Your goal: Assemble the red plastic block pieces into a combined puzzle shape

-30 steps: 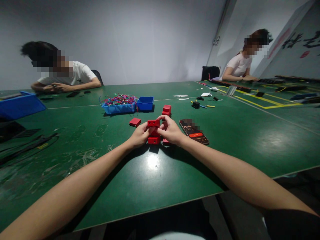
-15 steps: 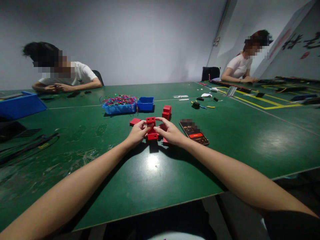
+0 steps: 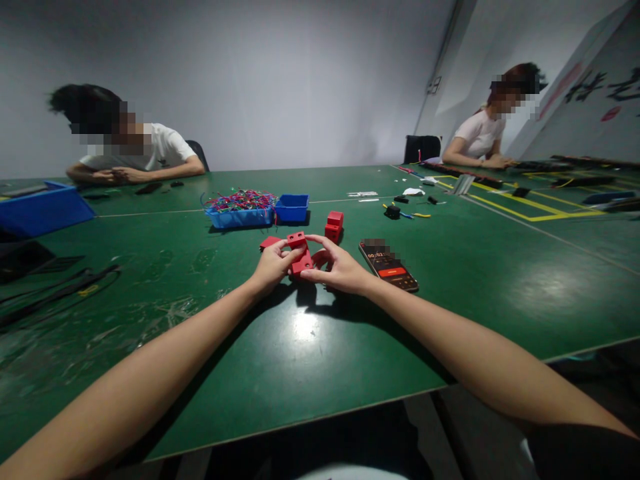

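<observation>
Between my two hands, just over the green table [image 3: 280, 360], is a red block with small dark holes [image 3: 303, 265]. My left hand [image 3: 273, 267] grips it from the left, thumb across its middle. On the right side, the thumb of my right hand [image 3: 343, 268] touches the block's lower end and the index finger reaches its upper end. A flat red piece [image 3: 269, 243] lies behind my left hand. Another red block [image 3: 334, 226] stands on the table beyond my right hand.
A phone [image 3: 389, 265] lies right of my right hand. Farther back are a blue tray of colored wires [image 3: 240, 210], a small blue bin [image 3: 292, 208] and a black part [image 3: 393, 211]. A large blue bin [image 3: 45, 210] sits left. Two people sit across the table.
The red block has tilted, its upper end shifting left. My right thumb has moved down to its lower end, and my right fingers have spread a little.
</observation>
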The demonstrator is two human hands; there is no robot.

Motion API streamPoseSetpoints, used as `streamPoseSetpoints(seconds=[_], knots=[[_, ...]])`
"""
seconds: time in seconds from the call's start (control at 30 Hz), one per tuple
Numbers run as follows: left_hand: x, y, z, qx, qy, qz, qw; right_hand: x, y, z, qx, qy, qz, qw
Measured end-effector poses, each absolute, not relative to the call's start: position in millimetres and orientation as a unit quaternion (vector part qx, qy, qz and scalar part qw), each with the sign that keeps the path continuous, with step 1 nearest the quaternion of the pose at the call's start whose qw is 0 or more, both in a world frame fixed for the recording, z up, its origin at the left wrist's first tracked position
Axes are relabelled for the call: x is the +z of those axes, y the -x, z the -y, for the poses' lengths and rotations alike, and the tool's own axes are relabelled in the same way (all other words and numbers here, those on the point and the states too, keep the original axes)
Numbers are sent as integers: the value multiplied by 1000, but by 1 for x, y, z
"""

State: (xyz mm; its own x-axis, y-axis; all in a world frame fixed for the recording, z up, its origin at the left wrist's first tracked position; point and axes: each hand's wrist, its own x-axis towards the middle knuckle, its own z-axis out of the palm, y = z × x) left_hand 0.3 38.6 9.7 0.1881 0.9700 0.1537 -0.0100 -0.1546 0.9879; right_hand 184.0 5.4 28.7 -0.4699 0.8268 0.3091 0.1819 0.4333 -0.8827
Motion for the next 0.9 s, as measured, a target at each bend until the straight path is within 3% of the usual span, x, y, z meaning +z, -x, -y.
streamPoseSetpoints(seconds=[0.6,0.9], knots=[[13,-2,-34,452,-611,-338,555,21,-184,-10,332,395,746,421],[20,-4,-29,448,-636,-362,514,29,-183,-1,258,382,794,397]])
